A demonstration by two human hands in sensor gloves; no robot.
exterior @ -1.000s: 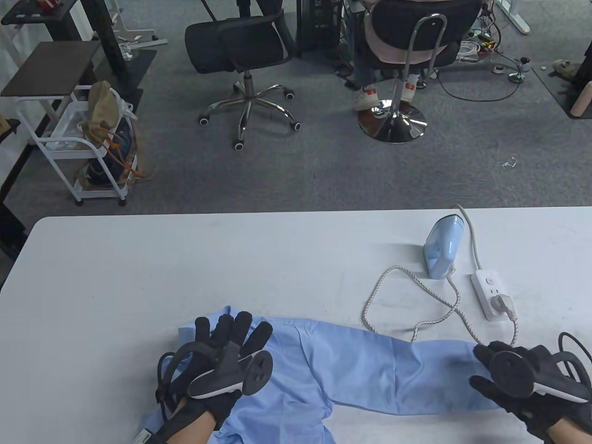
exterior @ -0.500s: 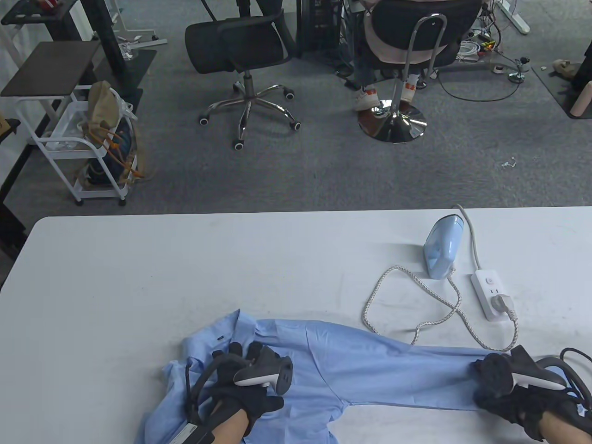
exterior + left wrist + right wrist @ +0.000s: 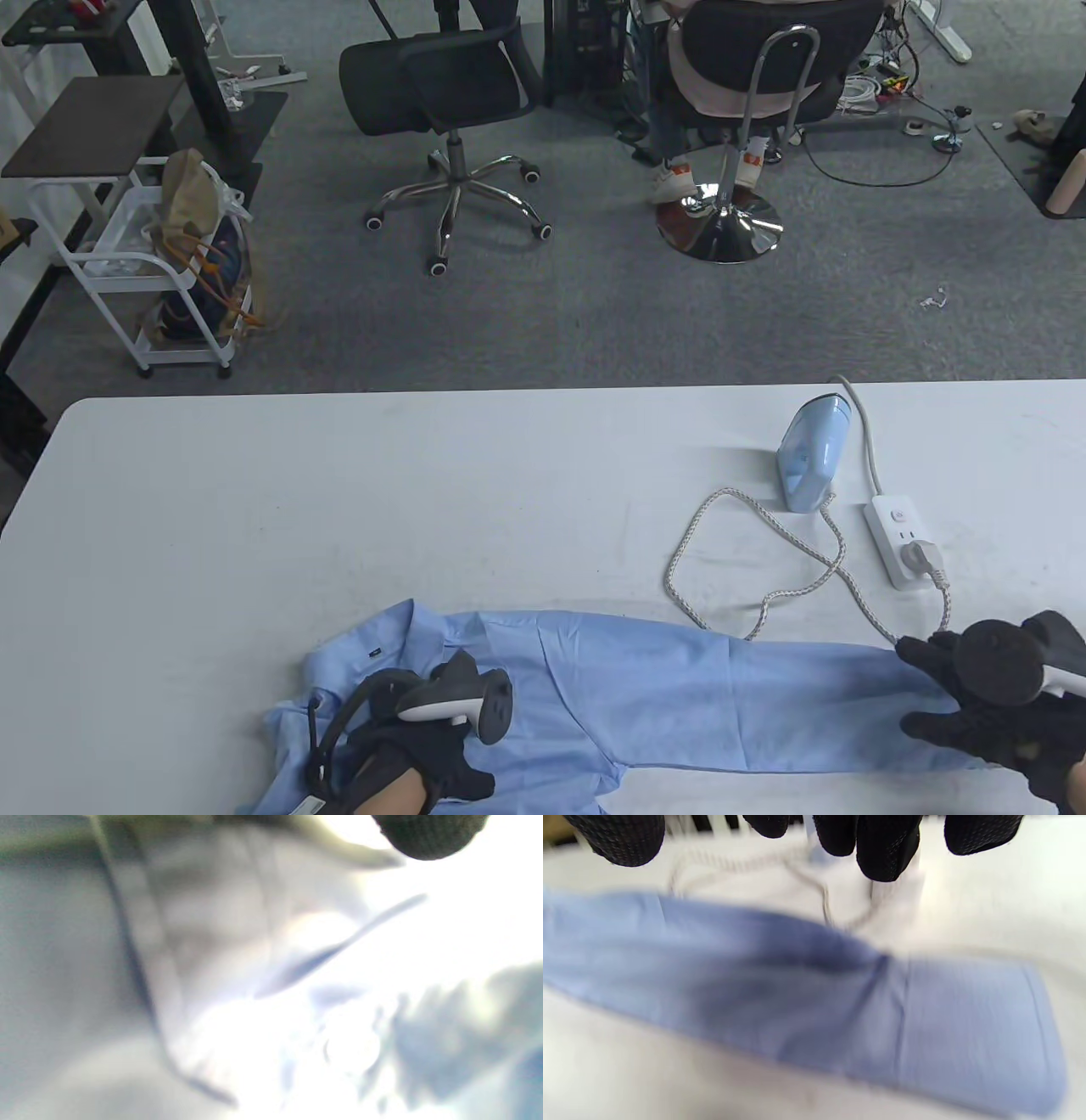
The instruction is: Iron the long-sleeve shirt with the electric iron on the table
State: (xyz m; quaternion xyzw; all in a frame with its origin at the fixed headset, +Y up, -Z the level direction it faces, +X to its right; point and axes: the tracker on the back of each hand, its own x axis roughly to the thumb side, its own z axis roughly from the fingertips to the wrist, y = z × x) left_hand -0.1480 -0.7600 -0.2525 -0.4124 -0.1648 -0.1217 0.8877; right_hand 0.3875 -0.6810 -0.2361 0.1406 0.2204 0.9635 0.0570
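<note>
White table (image 3: 339, 492), blue shirt (image 3: 645, 696) laid along its near edge. Left hand (image 3: 416, 747) rests on the shirt body, grip unclear; right hand (image 3: 984, 713) hovers spread-fingered over the cuff, holding nothing.

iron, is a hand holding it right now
No, the iron stands alone at the table's far right, while both hands are down at the shirt.

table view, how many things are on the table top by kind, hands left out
shirt: 1
iron: 1
power strip: 1
total: 3
</note>
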